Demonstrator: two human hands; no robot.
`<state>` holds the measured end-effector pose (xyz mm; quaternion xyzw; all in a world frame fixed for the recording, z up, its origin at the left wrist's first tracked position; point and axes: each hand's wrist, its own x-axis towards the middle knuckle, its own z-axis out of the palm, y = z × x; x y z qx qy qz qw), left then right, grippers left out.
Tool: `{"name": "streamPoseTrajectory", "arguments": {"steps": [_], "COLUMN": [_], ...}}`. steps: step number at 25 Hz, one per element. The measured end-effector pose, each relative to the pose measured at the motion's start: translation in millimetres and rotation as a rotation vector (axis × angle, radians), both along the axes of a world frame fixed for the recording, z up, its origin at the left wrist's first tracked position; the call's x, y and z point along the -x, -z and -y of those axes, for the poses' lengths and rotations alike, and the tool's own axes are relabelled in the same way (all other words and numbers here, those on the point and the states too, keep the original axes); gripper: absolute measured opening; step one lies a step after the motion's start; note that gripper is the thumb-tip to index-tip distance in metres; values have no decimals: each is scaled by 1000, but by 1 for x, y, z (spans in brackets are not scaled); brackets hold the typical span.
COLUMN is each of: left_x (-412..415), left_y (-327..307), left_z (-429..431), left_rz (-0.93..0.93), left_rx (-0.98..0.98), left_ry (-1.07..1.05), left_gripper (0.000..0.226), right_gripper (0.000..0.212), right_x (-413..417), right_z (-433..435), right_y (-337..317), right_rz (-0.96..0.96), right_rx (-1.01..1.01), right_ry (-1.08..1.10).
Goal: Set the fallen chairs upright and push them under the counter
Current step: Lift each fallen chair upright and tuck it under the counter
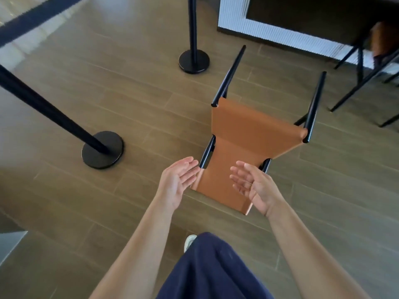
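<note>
- Head view, only one. Fallen chair [248, 134] lies on the wood floor [129, 100] centre-right of frame: tan leather, black metal frame, two legs pointing toward the upper frame, narrow leather end nearest the person.
- Left hand [176, 182] released, fingers straight, palm turned inward, lower centre, just beside the chair's near-left frame tube. Holds nothing; contact too close to call.
- Right hand [252, 186] also released, palm facing the left one, in front of the near leather panel. No grasp.
- Palms face each other either side of the near end, probably to catch both edges and tip the chair up.
- Counter [280, 29], white ribbed front, upper right; another chair [382, 37] already tucked under it. Fallen one lies near, not under.
- Black stanchion base [102, 149] left of centre, second stanchion [193, 61] top centre, both apart from the chair.
- Step: reach, lift not yet begun.
</note>
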<state>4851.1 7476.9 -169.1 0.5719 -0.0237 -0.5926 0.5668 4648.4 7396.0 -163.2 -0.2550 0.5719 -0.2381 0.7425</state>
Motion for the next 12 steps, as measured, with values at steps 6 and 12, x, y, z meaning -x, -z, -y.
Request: {"name": "streamPoseTrajectory", "arguments": {"steps": [6,12], "left_x": [27,54], "left_y": [25,77], "left_z": [4,17], "left_rz": [17,110], "left_rx": [-8,-33], "left_ry": [84,207], "left_gripper": [25,27], "right_gripper": [21,18], "right_x": [32,60], "right_z": [-9,-7], "right_y": [25,80], "right_rz": [-7,-113], "right_rx": [-17,18], "right_ry": [91,111]}}
